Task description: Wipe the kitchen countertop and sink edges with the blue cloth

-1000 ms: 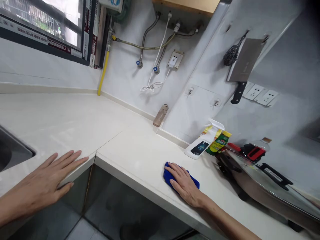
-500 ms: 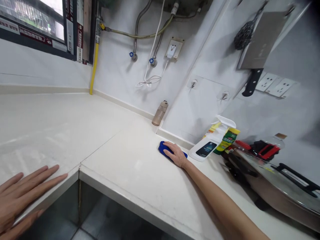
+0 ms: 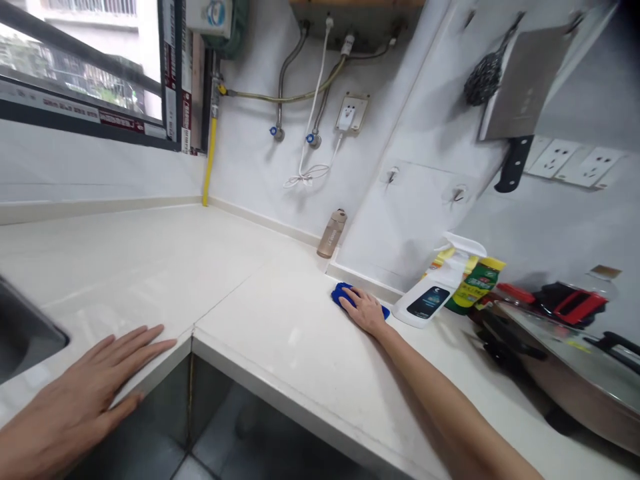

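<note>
My right hand (image 3: 367,311) presses flat on a blue cloth (image 3: 341,294) on the white countertop (image 3: 280,333), close to the back wall's low ledge. A white spray bottle (image 3: 430,293) lies just right of the cloth. My left hand (image 3: 85,393) rests palm down, fingers spread, on the counter's front edge beside the gap between two counter sections. It holds nothing.
A tan bottle (image 3: 331,234) stands in the corner behind the cloth. A green packet (image 3: 473,287), a pan with a glass lid (image 3: 565,360) and a plastic bottle (image 3: 600,280) crowd the right. A cleaver (image 3: 520,100) hangs on the wall. A sink (image 3: 20,333) lies far left.
My right hand slid the blue cloth away from the counter's front edge to the back ledge by the spray bottle. The left hand stayed flat on the counter edge.
</note>
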A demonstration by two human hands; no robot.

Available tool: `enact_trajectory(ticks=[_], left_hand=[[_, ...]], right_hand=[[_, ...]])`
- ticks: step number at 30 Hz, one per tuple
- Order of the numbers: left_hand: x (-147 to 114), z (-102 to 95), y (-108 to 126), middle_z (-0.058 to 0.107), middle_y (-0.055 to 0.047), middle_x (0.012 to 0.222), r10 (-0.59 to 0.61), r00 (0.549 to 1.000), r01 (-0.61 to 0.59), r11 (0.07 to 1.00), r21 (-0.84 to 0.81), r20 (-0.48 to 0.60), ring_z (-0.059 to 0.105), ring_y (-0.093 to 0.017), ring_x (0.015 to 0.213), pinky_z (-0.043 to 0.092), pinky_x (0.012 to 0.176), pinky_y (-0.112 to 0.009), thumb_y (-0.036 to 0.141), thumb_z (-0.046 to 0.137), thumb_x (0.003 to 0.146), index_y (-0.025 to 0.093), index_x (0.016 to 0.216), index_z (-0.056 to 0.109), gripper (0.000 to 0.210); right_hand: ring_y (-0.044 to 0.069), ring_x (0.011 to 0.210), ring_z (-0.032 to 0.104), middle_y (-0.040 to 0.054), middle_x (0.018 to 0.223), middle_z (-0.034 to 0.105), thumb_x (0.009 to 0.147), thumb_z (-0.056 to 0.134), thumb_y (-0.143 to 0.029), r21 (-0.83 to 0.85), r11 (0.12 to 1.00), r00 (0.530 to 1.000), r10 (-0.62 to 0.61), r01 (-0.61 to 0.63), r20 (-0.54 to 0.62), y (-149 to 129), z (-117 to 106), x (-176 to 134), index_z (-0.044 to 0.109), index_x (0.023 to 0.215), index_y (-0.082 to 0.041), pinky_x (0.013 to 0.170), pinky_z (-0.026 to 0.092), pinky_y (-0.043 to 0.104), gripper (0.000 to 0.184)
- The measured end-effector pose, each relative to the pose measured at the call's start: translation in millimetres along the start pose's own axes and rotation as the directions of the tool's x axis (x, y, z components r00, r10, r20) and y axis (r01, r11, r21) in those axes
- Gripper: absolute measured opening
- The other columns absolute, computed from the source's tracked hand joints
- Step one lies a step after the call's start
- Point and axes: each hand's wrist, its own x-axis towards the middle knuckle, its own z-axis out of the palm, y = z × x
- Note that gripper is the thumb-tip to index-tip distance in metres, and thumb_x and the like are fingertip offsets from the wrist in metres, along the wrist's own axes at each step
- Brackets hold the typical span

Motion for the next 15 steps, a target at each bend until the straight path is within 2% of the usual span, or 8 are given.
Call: enact_trajectory(ticks=[3,6,9,11,13,15], left_hand=[[3,-13.8,12,0.027,0.009,0.161,-0.005,0.993,0.008,1.000,-0.022,0.116,0.026,-0.023,0.150,0.019,0.125,-0.053,0.045,0.045,0.091,0.047,0.148,0.035,0.058],[5,-30.4,27,0.028,0.003,0.161,-0.038,0.986,0.045,0.998,-0.037,0.164,0.026,-0.027,0.150,0.018,0.125,-0.054,0.038,0.046,0.087,0.038,0.148,0.042,0.060],[5,-43.7,40,0.028,0.000,0.162,-0.056,0.977,0.063,0.998,-0.024,0.206,0.024,-0.026,0.150,0.017,0.125,-0.053,0.037,0.046,0.086,0.034,0.148,0.042,0.062],[5,-49.5,47,0.027,-0.001,0.162,-0.075,0.969,0.081,0.997,-0.015,0.234,0.022,-0.025,0.151,0.016,0.126,-0.052,0.037,0.045,0.087,0.033,0.148,0.042,0.062],[3,-53.2,54,0.027,-0.003,0.162,-0.081,0.965,0.087,0.996,-0.011,0.249,0.021,-0.024,0.151,0.015,0.125,-0.052,0.034,0.045,0.086,0.031,0.149,0.041,0.063],[2,-56.8,58,0.027,-0.006,0.162,-0.079,0.966,0.077,0.997,0.019,0.246,0.020,-0.025,0.151,0.013,0.125,-0.054,0.030,0.047,0.084,0.028,0.149,0.041,0.065]], right_hand=[[0.029,0.142,0.033,0.0053,0.154,0.041,0.100,0.031,-0.057,0.022,0.999,0.998,-0.045,0.044,0.038,-14,-7,-28,0.043,0.150,-0.028,0.116,0.025,0.050,0.059],[0.035,0.145,0.026,0.0098,0.157,0.035,0.097,0.032,-0.063,0.053,0.995,0.992,-0.092,0.088,0.086,-47,-14,-63,0.038,0.153,-0.023,0.116,0.021,0.058,0.069],[0.040,0.146,0.021,0.0144,0.158,0.032,0.093,0.031,-0.072,0.135,0.978,0.982,-0.171,0.160,0.078,-104,-20,-97,0.034,0.155,-0.019,0.116,0.016,0.064,0.081],[0.041,0.146,0.019,0.0154,0.158,0.032,0.091,0.028,-0.078,0.211,0.944,0.963,-0.267,0.252,0.045,-149,-24,-113,0.036,0.154,-0.019,0.115,0.012,0.066,0.086],[0.042,0.147,0.018,0.0149,0.158,0.033,0.090,0.025,-0.080,0.276,0.900,0.934,-0.357,0.338,0.020,-189,-30,-124,0.038,0.153,-0.021,0.115,0.010,0.067,0.087],[0.041,0.147,0.017,0.0139,0.159,0.032,0.091,0.023,-0.080,0.313,0.867,0.909,-0.415,0.388,0.021,-215,-38,-129,0.038,0.153,-0.021,0.115,0.010,0.067,0.087]])
